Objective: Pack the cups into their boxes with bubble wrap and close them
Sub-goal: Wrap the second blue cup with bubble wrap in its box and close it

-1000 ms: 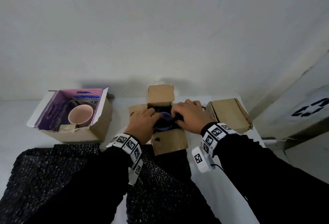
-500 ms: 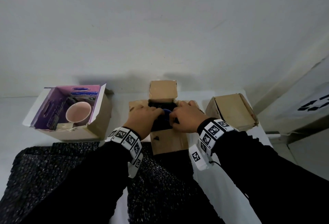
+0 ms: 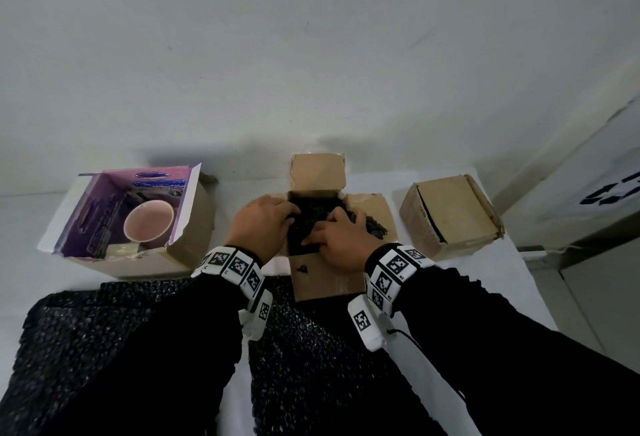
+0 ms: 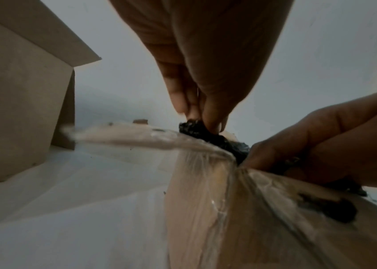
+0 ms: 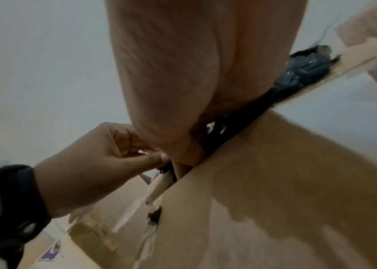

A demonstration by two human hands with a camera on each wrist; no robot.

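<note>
A person's two hands work at the open top of the middle cardboard box [image 3: 325, 280], one of three boxes standing in a row on a white table [image 3: 519, 283] against a white wall. The left hand [image 3: 263, 228] pinches a tuft of black bubble wrap [image 3: 311, 214] between thumb and fingertips at the left edge of the box's opening, as the left wrist view shows most plainly. The right hand [image 3: 341, 245] has its fingers curled down into the same wrap along the near and right edges of the opening; a loose end of the black wrap spills over the box's right flap. No cup shows inside this box: the opening is filled with the dark wrap, and whether a cup lies beneath it cannot be told. The box's far flap [image 3: 318, 172] stands upright and its near flap lies folded out towards the person, with strips of clear tape and a dark smudge on it.

To the left of the middle box, well apart from both hands, sits an open box with a purple printed lining [image 3: 138, 224]; a pink cup [image 3: 149, 221] stands upright in it, unwrapped. To the right of the middle box sits a closed cardboard box [image 3: 453, 217], tilted slightly. In front of the middle box, under both black sleeves, two sheets of black bubble wrap [image 3: 329, 349] lie spread flat on the table. Both wrists carry white bands with black square markers.
</note>
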